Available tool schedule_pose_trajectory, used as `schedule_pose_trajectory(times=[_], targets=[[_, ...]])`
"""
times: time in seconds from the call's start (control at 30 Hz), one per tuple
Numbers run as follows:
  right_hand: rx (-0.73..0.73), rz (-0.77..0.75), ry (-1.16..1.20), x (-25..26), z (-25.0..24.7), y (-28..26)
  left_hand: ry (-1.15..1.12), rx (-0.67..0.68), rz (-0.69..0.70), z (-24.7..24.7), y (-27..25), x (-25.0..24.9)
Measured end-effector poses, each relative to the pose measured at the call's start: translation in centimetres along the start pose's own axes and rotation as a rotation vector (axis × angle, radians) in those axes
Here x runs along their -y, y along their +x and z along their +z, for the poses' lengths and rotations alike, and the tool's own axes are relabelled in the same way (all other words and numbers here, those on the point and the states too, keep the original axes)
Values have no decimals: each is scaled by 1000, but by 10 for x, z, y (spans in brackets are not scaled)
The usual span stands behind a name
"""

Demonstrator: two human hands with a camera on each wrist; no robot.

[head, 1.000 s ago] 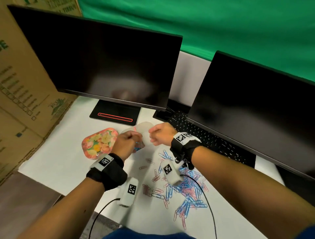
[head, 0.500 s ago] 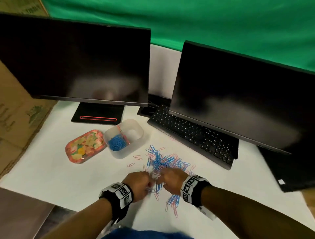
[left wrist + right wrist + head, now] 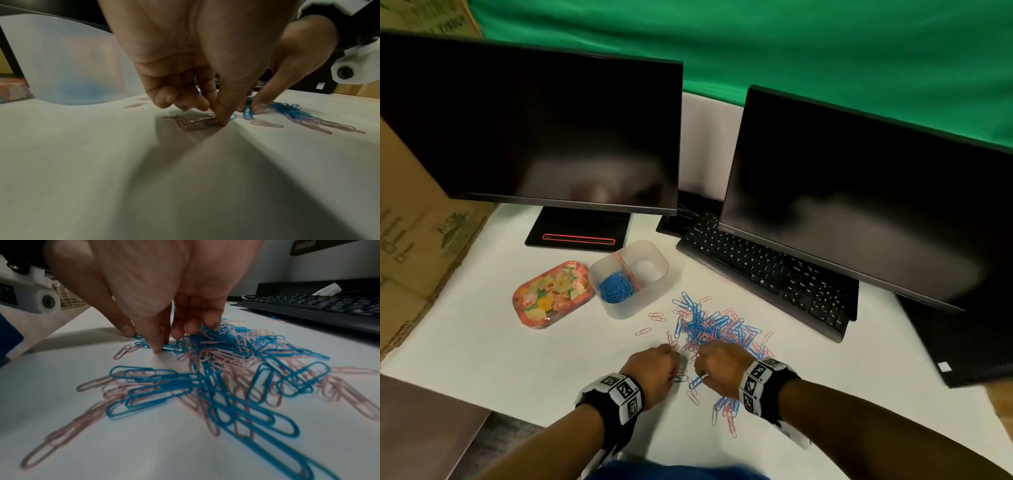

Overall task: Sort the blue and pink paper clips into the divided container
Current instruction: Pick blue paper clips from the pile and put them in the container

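A loose pile of blue and pink paper clips [image 3: 714, 329] lies on the white table. Behind it to the left stands the translucent divided container [image 3: 654, 284]; blue clips [image 3: 615, 291] fill its left compartment and a few pink ones lie by the divider. Both hands work the pile's near edge, almost touching. My left hand [image 3: 675, 364] has curled fingers, its thumb [image 3: 221, 121] pressing pink clips [image 3: 193, 124] against the table. My right hand [image 3: 698, 368] pinches a blue clip [image 3: 170, 347] between thumb and fingers [image 3: 190, 327].
A flowered tray [image 3: 553, 294] sits left of the container. A black keyboard [image 3: 763, 270] and two dark monitors [image 3: 534, 126] stand behind the pile. Cardboard boxes [image 3: 410, 219] close off the left side. The table edge [image 3: 517, 416] runs near my left forearm.
A second ago both hands were up at the container; they have come back toward me and dropped onto the near edge of the pile, fingers now curled on clips.
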State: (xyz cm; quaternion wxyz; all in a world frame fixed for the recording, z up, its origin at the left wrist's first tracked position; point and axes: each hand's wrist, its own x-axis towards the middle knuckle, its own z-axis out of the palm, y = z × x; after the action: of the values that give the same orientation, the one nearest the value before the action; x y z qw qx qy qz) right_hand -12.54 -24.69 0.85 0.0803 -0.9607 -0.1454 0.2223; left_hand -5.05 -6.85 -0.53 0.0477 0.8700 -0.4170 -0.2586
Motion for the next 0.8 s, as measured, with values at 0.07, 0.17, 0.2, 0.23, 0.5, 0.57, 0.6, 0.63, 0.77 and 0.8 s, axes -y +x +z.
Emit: schedule_pose_trajectory(times=[0.07, 0.17, 0.2, 0.23, 0.5, 0.57, 0.6, 0.63, 0.77, 0.8], targets=[[18, 29, -11, 1, 3, 3, -11, -10, -5, -1, 1, 0], [59, 61, -22, 2, 8, 10, -7, 4, -10, -2, 2, -1], [69, 66, -28, 3, 9, 12, -7, 8, -8, -3, 2, -2], [75, 69, -25, 3, 11, 13, -7, 11, -8, -3, 3, -2], [101, 161, 103, 8, 3, 9, 31, 9, -18, -3, 2, -4], [88, 191, 143, 11, 1, 8, 9, -1, -21, -2, 1, -3], [84, 210, 160, 12, 1, 8, -7, -9, -27, -1, 1, -3], [86, 229, 173, 12, 1, 8, -19, -17, -32, -1, 1, -2], [125, 253, 147, 15, 1, 10, -26, -15, -32, -2, 3, -2], [131, 254, 130, 17, 1, 10, -25, -12, -28, -2, 3, -2]])
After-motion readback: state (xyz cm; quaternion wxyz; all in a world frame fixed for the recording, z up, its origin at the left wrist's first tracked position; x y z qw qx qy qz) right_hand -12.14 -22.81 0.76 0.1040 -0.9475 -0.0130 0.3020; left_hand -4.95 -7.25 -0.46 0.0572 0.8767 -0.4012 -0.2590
